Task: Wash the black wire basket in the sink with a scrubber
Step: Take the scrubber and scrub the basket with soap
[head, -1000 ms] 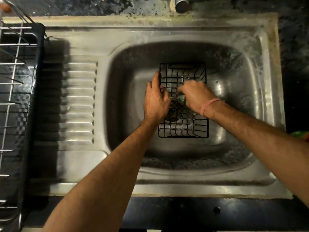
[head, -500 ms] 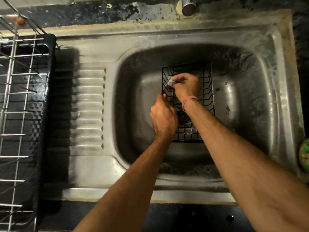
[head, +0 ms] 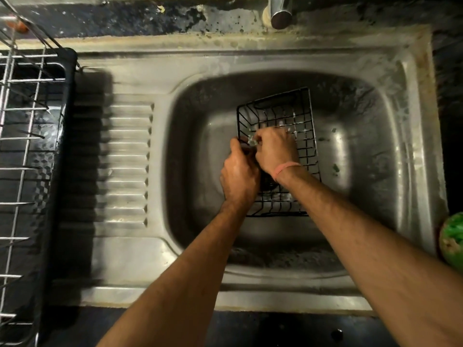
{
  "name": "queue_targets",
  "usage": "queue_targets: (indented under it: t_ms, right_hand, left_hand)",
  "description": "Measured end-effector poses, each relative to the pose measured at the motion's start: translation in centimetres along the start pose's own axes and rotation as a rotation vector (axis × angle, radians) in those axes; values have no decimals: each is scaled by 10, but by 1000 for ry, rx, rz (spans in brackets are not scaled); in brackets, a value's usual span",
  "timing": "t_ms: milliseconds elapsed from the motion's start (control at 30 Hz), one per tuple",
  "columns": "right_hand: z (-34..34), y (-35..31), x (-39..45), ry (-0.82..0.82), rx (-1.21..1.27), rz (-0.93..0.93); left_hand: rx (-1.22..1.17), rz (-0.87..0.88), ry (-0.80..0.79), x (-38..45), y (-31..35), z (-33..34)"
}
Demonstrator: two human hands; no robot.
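Right hand [head: 274,150] is curled into a fist over the left wall of the basket [head: 299,126], pinching a small pale, wet-looking scrubber [head: 251,141] that shows only as a bright scrap at the fingertips. Left hand [head: 239,175] grips the same left rim just below it, fingers wrapped over the wire, steadying the basket. The two hands are touching or very nearly so.

The step in hand looks like scrubbing along that left wall and rim, near its upper half. Much of the wire is likely left to do. A sensible next move would be to work the scrubber further along the wires, then turn the basket so the far and right walls come within reach; that calls for the left hand to shift its hold without letting the basket slide on the wet steel.

The basket is a black wire grid, rectangular, with low walls and a handle opening in the far wall. It sits inside the sink [head: 390,78], a little askew, its far end swung rightward, over the middle of the bowl. Pale flecks on the wires beyond the right hand could be suds or glints of water; which cannot be told.

A pink band [head: 286,167] circles the right wrist. The tap [head: 280,13] stands behind the bowl, a ribbed drainboard [head: 125,159] lies to the left, and a wire dish rack [head: 22,159] beyond that. Something green [head: 452,236] sits at the right edge.
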State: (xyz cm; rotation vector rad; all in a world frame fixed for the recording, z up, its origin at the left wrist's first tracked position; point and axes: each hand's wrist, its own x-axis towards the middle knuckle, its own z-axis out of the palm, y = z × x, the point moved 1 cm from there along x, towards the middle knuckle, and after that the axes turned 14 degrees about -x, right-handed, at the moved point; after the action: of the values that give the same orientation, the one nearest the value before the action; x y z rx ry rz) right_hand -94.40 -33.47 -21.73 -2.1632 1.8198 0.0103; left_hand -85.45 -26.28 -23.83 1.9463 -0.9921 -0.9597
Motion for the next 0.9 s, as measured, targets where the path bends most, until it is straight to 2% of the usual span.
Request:
queue_targets:
  t_ms: [67, 200, 367, 467, 533, 600, 700, 767, 833, 900]
  right_hand:
    - [-7, 3, 10, 23, -107, -40]
    - [-17, 7, 38, 110, -106, -8]
    - [-7, 9, 16, 32, -124, -157]
    - [5, 19, -11, -37, -65, -138]
    - [11, 21, -17, -82, 18, -73]
    - [11, 20, -10, -114, 196, 70]
    - [-1, 11, 11, -134, 712, 267]
    - [-8, -3, 21, -155, 1024, 268]
    - [-7, -18, 29, -142, 1078, 209]
    - [2, -25, 36, -101, 975, 225]
  left_hand:
    - [22, 10, 13, 0, -1, 0]
    - [54, 48, 38, 0, 2, 1]
    - [-27, 78, 24, -4, 12, 5]
    - [-44, 120, 21, -4, 8, 1]
    - [-45, 134, 33, -5, 5, -2]
    - [-44, 127, 34, -6, 5, -4]
    - [-40, 131, 18, -5, 5, -6]
    - [-33, 129, 3, -5, 4, -9]
    - [-25, 119, -16, -4, 1, -12]
    - [-27, 103, -28, -3, -2, -14]
